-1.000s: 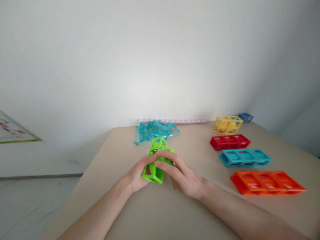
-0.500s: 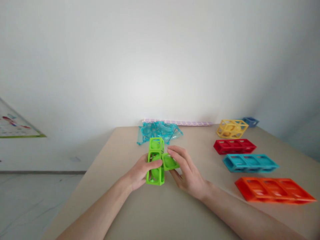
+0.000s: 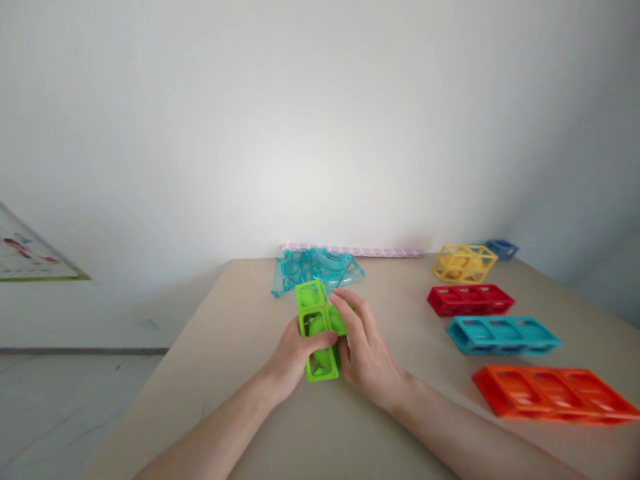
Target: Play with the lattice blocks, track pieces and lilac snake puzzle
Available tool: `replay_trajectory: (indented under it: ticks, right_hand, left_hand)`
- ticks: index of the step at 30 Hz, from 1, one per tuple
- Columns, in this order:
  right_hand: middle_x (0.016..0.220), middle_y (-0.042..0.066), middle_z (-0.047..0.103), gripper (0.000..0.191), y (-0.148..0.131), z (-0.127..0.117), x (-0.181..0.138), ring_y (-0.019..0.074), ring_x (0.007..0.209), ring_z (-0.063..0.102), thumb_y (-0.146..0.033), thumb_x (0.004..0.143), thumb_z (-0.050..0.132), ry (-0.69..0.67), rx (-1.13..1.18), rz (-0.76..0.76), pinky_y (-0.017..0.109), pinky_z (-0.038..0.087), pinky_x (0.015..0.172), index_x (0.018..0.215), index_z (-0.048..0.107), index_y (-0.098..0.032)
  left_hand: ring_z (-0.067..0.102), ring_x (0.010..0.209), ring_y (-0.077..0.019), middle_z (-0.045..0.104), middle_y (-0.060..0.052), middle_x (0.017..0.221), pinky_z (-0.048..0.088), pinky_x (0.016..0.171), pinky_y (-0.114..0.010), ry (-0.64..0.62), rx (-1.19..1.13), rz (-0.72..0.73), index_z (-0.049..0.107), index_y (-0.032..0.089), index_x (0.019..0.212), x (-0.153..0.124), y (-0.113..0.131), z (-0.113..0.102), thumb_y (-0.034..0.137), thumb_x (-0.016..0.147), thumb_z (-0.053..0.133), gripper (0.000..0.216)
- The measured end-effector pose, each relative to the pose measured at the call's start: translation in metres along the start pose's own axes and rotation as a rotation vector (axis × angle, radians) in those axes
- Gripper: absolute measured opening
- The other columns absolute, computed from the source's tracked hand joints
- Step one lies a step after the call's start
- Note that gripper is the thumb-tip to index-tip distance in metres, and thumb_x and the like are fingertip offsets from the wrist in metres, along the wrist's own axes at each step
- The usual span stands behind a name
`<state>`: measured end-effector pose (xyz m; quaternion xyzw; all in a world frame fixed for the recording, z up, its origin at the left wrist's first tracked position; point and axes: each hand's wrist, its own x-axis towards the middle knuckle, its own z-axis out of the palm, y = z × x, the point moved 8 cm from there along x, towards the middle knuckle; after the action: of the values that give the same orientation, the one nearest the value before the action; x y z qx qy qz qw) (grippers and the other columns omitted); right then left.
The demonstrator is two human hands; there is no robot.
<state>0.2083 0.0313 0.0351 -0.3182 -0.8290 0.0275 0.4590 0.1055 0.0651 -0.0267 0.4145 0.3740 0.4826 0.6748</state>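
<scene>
Head view: a green frame block [image 3: 313, 300] is held upright near the middle of the worktop [image 3: 235, 333]. It is clasped from the left by the left hand [image 3: 295, 353], whose grip is clamped on it. The right hand [image 3: 369, 353] is closed against its right side, likewise clamped. Well apart to the right, a red block [image 3: 470, 300], a teal block [image 3: 503, 335] and an orange block [image 3: 555, 393] are laid flat in a row.

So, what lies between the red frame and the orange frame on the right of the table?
The turquoise frame lies between the red frame and the orange frame, apart from both; the head view shows it.
</scene>
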Motion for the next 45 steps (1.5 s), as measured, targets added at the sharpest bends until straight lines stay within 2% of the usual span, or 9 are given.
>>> replay_trajectory:
  ticks: [6, 11, 17, 22, 28, 32, 36, 38, 45]
  right_hand:
    - [0.141, 0.017, 0.039, 0.074, 0.009, -0.014, 0.0, 0.0336, 0.132, 0.039, -0.013, 0.08, 0.055, 0.01, 0.054, 0.101, 0.055, 0.038, 0.105, 0.146, 0.025, -0.022]
    - [0.131, 0.014, 0.051, 0.06, 0.019, -0.006, -0.002, 0.026, 0.12, 0.052, -0.013, 0.083, 0.054, -0.138, 0.207, 0.124, 0.043, 0.046, 0.101, 0.139, 0.036, -0.021]
    - [0.133, 0.013, 0.049, 0.058, 0.014, -0.012, -0.003, 0.028, 0.12, 0.05, -0.018, 0.079, 0.054, -0.098, 0.36, 0.105, 0.045, 0.043, 0.1, 0.136, 0.043, -0.022]
    - [0.119, 0.008, 0.056, 0.05, 0.048, 0.002, -0.017, 0.0195, 0.088, 0.059, -0.032, 0.084, 0.049, 0.018, 0.803, 0.478, 0.033, 0.051, 0.071, 0.134, 0.045, -0.025]
    - [0.069, 0.001, 0.061, 0.034, 0.06, 0.033, -0.028, 0.0108, 0.052, 0.051, -0.044, 0.079, 0.064, -0.087, 1.063, 0.91, 0.022, 0.038, 0.046, 0.096, 0.066, -0.015]
    - [0.073, 0.004, 0.064, 0.028, 0.066, 0.036, -0.026, 0.0149, 0.057, 0.058, -0.043, 0.082, 0.056, 0.106, 1.337, 1.013, 0.024, 0.043, 0.046, 0.083, 0.062, -0.016]
    - [0.078, 0.0, 0.061, 0.022, 0.08, 0.017, -0.028, 0.0148, 0.065, 0.059, -0.042, 0.08, 0.063, 0.355, 1.239, 0.946, 0.023, 0.045, 0.049, 0.083, 0.058, -0.02]
    - [0.081, 0.0, 0.061, 0.026, 0.078, 0.011, -0.027, 0.0149, 0.068, 0.059, -0.041, 0.078, 0.067, 0.336, 1.137, 0.877, 0.024, 0.046, 0.052, 0.092, 0.057, -0.021]
    - [0.092, 0.004, 0.06, 0.047, 0.061, 0.031, -0.03, 0.019, 0.082, 0.06, -0.041, 0.079, 0.071, 0.033, 0.972, 0.8, 0.032, 0.051, 0.066, 0.115, 0.048, -0.02]
  left_hand:
    - [0.061, 0.061, -0.0122, 0.071, -0.004, 0.084, 0.047, 0.054, -0.021, -0.041, -0.019, -0.009, 0.068, 0.016, 0.099, -0.001, 0.003, -0.01, 0.026, 0.062, 0.082, 0.041]
    - [0.058, 0.056, -0.0109, 0.069, -0.004, 0.075, 0.042, 0.049, -0.019, -0.018, 0.008, -0.04, 0.069, 0.014, 0.098, 0.002, -0.003, -0.021, 0.035, 0.064, 0.082, 0.042]
    - [0.062, 0.06, -0.0139, 0.071, -0.006, 0.079, 0.044, 0.05, -0.02, -0.057, 0.03, -0.081, 0.069, 0.015, 0.1, 0.0, 0.004, -0.022, 0.038, 0.064, 0.081, 0.044]
    - [0.067, 0.091, -0.0242, 0.07, -0.009, 0.104, 0.052, 0.079, -0.034, -0.362, 0.209, -0.127, 0.061, 0.02, 0.117, -0.013, 0.008, 0.002, 0.022, 0.061, 0.084, 0.06]
    - [0.066, 0.094, -0.0263, 0.069, -0.01, 0.104, 0.052, 0.082, -0.036, -0.561, 0.227, -0.186, 0.064, 0.018, 0.112, -0.026, 0.003, 0.019, 0.026, 0.06, 0.084, 0.057]
    - [0.068, 0.076, -0.0212, 0.07, -0.009, 0.093, 0.052, 0.065, -0.028, -0.417, 0.038, -0.137, 0.065, 0.015, 0.104, -0.016, 0.012, 0.005, 0.035, 0.055, 0.086, 0.058]
    - [0.06, 0.053, -0.0104, 0.068, 0.0, 0.073, 0.047, 0.05, -0.02, 0.087, -0.149, 0.026, 0.063, 0.019, 0.098, 0.006, 0.023, -0.041, 0.039, 0.065, 0.08, 0.043]
    - [0.06, 0.055, -0.0097, 0.068, 0.001, 0.078, 0.048, 0.052, -0.021, 0.21, -0.183, 0.124, 0.062, 0.019, 0.097, 0.009, 0.027, -0.053, 0.035, 0.068, 0.079, 0.037]
    - [0.066, 0.094, -0.0211, 0.066, -0.003, 0.106, 0.053, 0.081, -0.035, 0.049, 0.063, 0.152, 0.049, 0.024, 0.116, 0.009, 0.014, -0.037, 0.023, 0.062, 0.084, 0.064]
